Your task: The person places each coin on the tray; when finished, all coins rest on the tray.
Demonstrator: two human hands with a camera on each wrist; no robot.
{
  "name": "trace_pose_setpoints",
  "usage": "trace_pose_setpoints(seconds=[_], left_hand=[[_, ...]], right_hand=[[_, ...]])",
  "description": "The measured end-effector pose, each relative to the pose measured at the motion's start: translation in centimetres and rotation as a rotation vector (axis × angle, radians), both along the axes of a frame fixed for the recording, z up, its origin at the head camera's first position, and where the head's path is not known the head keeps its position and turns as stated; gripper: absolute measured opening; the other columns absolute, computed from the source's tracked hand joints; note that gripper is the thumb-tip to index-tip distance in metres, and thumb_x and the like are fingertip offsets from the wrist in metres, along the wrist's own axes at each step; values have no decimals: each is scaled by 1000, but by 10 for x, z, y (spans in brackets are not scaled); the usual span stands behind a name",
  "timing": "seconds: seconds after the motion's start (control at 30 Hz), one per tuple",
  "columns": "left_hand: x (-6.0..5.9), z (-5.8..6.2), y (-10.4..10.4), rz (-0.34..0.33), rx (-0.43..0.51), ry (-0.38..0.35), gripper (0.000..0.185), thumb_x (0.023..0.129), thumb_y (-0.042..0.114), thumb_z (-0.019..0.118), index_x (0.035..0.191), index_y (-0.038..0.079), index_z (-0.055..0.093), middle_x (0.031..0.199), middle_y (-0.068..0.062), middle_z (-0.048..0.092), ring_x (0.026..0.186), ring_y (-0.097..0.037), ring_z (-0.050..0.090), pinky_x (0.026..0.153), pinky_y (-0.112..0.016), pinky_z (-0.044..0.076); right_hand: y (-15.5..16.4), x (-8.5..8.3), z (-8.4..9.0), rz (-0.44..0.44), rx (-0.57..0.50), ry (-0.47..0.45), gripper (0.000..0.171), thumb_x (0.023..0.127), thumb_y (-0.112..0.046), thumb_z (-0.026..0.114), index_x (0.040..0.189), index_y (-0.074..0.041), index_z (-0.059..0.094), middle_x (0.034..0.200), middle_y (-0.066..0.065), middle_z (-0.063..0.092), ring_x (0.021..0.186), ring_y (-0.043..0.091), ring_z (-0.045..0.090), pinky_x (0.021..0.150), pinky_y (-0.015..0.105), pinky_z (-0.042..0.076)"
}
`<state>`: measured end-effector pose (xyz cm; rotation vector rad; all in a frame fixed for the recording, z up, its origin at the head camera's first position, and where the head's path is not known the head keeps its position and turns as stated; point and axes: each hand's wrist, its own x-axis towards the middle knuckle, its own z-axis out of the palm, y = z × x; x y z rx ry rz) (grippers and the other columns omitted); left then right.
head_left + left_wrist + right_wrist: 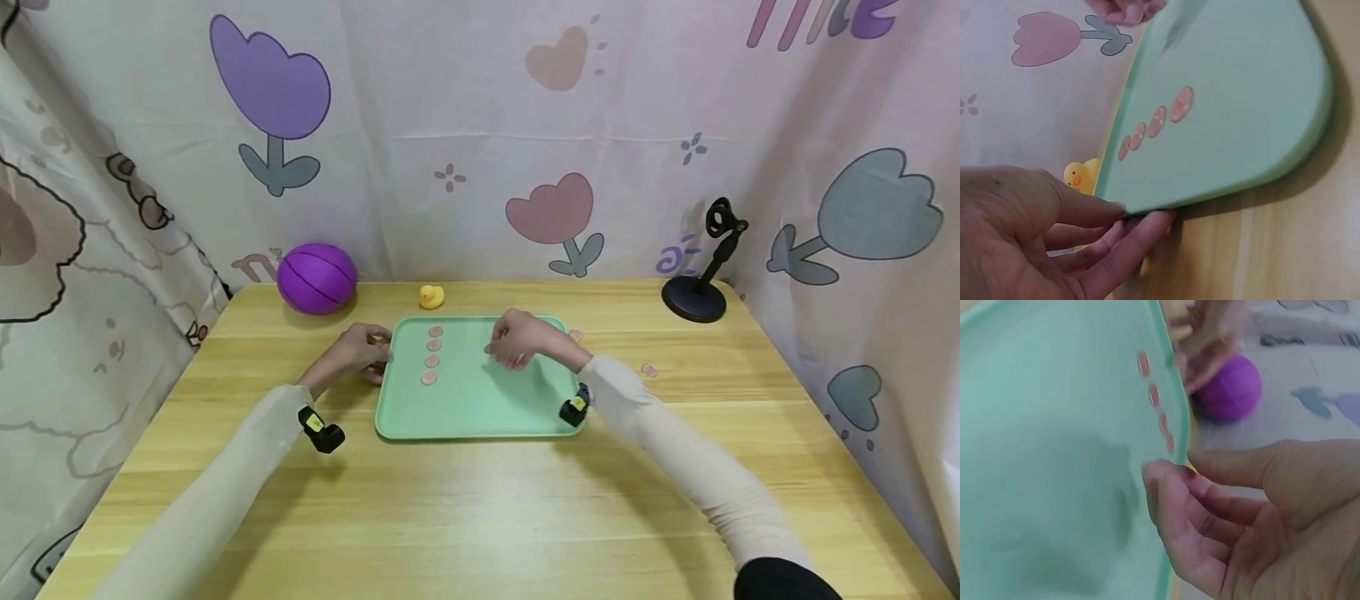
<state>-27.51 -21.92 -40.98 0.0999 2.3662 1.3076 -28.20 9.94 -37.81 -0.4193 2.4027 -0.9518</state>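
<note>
The mint-green tray (480, 400) lay flat near the middle of the wooden table (480, 517), with four small pink discs (432, 354) in a line down its left side. The tray looked like thin, stiff plastic, light enough to lift by one edge and smooth enough to slide on the wood; its raised rim seemed the best place to grip. The discs looked flat, glossy and very light, probably awkward to lift off a smooth surface except by pinching at the edge with fingertips.

The left hand (360, 354) sat at the tray's left rim; in the left wrist view its thumb lay over the edge and its fingers (1129, 240) curled under it, so it gripped the tray. The right hand (521, 337) hovered over the tray's middle with fingers bent and bunched together. Whether they pinched a disc could not be told: the head view was too small and the right wrist view was blurred, showing no disc between the fingers (1172, 506).

Two more pink discs (649, 370) lay on the table right of the tray. Behind it stood a small yellow duck (431, 296), a purple ball (317, 277) and a black stand (701, 292) against the printed curtain (480, 125).
</note>
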Motion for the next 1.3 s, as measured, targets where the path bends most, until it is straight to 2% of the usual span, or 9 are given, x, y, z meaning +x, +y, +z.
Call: trace_pose_setpoints(seconds=[0.17,0.23,0.4,0.57,0.77,0.97,1.13,1.3], left_hand=[[-2,1,1,2,-21,10,53,99,-1,59,147,-16,43,106,-22,60,86,-25,68,67,-35,68],[-2,2,2,1,-28,8,54,98,-1,59,148,-16,42,107,-21,60,86,-24,67,68,-35,68],[-4,1,4,-5,-29,-1,54,99,1,58,148,-15,41,110,-23,60,89,-25,67,69,-35,69],[-6,-1,3,-14,-47,-18,54,101,1,56,149,-15,39,116,-27,61,93,-26,66,71,-34,68],[-5,-2,2,-11,-22,-54,54,103,1,56,151,-13,36,124,-30,58,100,-30,67,72,-35,69],[-3,-1,3,-12,16,-74,55,103,3,55,152,-12,35,121,-27,59,101,-29,66,73,-36,69],[-2,-1,3,-15,18,-68,54,103,3,54,152,-12,35,118,-25,59,98,-27,64,71,-36,69],[-4,1,4,-18,-12,-45,53,102,0,53,150,-14,35,116,-26,57,93,-27,65,69,-36,68]], right_hand=[[48,-3,7,-27,-37,49,22,106,-11,61,108,10,68,100,26,73,79,32,73,75,44,68],[68,-7,5,-47,-59,92,18,105,-6,60,108,10,67,99,26,72,79,33,72,74,44,68],[115,-19,-7,-115,-69,196,11,101,5,60,107,13,65,93,22,67,77,25,69,73,42,68],[143,-26,-22,-197,-59,212,14,98,6,61,111,13,63,99,20,65,82,28,68,75,40,68],[154,-30,-36,-190,-22,225,21,99,-3,69,117,9,64,107,22,66,86,27,64,75,33,61],[155,-30,-49,-165,-22,257,29,99,-15,74,120,3,67,116,22,67,104,32,59,87,33,51],[148,-29,-56,-186,-25,272,22,99,-12,73,116,2,66,108,19,64,96,28,55,83,33,49],[140,-29,-53,-177,-5,259,14,101,-7,69,110,2,64,100,15,62,89,25,55,76,29,49]])
